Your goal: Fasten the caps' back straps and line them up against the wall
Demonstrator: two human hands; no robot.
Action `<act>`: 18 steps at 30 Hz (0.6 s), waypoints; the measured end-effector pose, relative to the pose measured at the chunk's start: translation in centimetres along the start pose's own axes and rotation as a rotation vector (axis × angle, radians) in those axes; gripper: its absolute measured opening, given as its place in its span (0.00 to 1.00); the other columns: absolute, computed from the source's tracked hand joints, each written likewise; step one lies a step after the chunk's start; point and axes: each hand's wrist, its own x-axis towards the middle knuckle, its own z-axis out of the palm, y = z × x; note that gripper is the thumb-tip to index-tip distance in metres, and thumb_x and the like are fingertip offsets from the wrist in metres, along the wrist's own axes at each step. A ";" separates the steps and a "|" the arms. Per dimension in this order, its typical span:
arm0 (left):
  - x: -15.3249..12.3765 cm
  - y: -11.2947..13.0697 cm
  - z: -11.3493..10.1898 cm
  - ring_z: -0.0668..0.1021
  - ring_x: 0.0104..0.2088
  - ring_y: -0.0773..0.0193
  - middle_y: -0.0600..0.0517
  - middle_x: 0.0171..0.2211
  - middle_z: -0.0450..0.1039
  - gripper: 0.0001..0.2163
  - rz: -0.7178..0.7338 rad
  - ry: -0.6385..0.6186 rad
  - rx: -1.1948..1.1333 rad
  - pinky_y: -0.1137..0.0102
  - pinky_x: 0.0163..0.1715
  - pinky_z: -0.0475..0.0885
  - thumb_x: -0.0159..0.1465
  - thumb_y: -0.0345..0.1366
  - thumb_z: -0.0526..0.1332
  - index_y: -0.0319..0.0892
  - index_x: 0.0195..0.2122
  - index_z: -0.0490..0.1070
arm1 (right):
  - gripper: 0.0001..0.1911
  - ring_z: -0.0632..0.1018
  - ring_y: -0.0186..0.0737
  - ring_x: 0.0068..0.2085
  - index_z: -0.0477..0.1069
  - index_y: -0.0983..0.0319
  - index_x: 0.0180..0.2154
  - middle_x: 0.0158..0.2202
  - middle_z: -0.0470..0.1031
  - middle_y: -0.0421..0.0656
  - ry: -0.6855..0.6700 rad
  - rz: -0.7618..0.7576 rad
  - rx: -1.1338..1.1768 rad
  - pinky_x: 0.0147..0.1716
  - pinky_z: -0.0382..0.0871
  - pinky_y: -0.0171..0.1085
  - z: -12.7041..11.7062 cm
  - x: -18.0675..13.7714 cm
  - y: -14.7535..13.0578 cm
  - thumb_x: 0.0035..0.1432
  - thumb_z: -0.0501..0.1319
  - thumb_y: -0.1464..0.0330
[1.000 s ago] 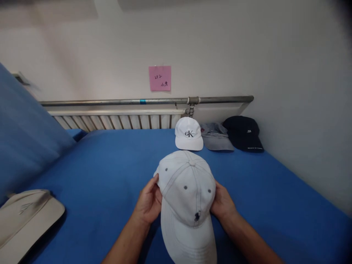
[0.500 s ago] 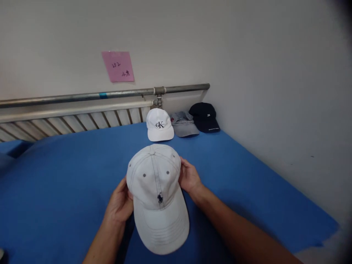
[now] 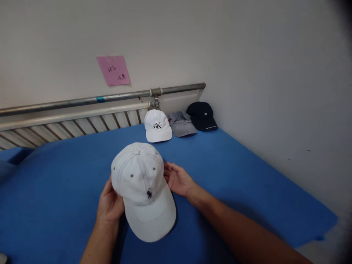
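A white baseball cap (image 3: 137,176) with a small dark horse-rider emblem is held up over the blue-covered surface, its brim pointing down toward me. My left hand (image 3: 109,205) grips the cap's left side, with the fingers partly hidden behind it. At the cap's right edge is my right hand (image 3: 178,180), palm showing and fingers stretched out; whether the fingertips touch the cloth I cannot tell. Beyond them a white cap with black letters (image 3: 158,126), a grey cap (image 3: 183,124) and a black cap (image 3: 202,116) sit side by side.
The blue cover (image 3: 233,176) spreads under the hands and meets the wall on the right. Along the back run a metal pipe (image 3: 121,97) and a white radiator (image 3: 82,124). A pink paper with handwriting (image 3: 114,70) is stuck to the wall above.
The held cap has shifted left and tilted slightly, together with my left hand. My right hand's fingers have loosened and show more beside the cap. The view has turned a little.
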 end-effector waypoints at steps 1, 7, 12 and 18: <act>0.1 0.3 -0.1 0.83 0.35 0.62 0.47 0.34 0.82 0.22 0.027 0.007 0.000 0.70 0.47 0.75 0.69 0.29 0.48 0.42 0.63 0.61 | 0.07 0.78 0.36 0.27 0.72 0.64 0.35 0.26 0.77 0.42 -0.023 0.027 -0.023 0.33 0.69 0.35 0.0 -0.1 0.1 0.60 0.59 0.67; 0.6 2.2 -0.9 0.82 0.40 0.59 0.46 0.41 0.81 0.25 0.168 -0.078 -0.030 0.70 0.44 0.76 0.68 0.30 0.49 0.44 0.67 0.54 | 0.08 0.79 0.36 0.31 0.73 0.66 0.39 0.31 0.79 0.42 -0.106 0.195 -0.188 0.38 0.70 0.37 0.1 -1.4 0.9 0.55 0.63 0.71; 1.0 3.0 -1.4 0.83 0.35 0.61 0.47 0.37 0.82 0.25 0.223 -0.040 -0.079 0.74 0.38 0.78 0.67 0.27 0.48 0.44 0.66 0.55 | 0.12 0.78 0.36 0.29 0.72 0.64 0.39 0.29 0.78 0.40 -0.150 0.223 -0.216 0.30 0.69 0.36 0.2 -2.1 2.2 0.50 0.66 0.73; -0.3 2.4 0.7 0.83 0.36 0.58 0.44 0.38 0.81 0.27 0.251 -0.001 -0.068 0.67 0.42 0.77 0.60 0.25 0.49 0.37 0.63 0.61 | 0.09 0.78 0.34 0.28 0.73 0.65 0.39 0.29 0.79 0.41 -0.083 0.197 -0.045 0.24 0.66 0.31 0.6 -2.1 2.8 0.53 0.66 0.72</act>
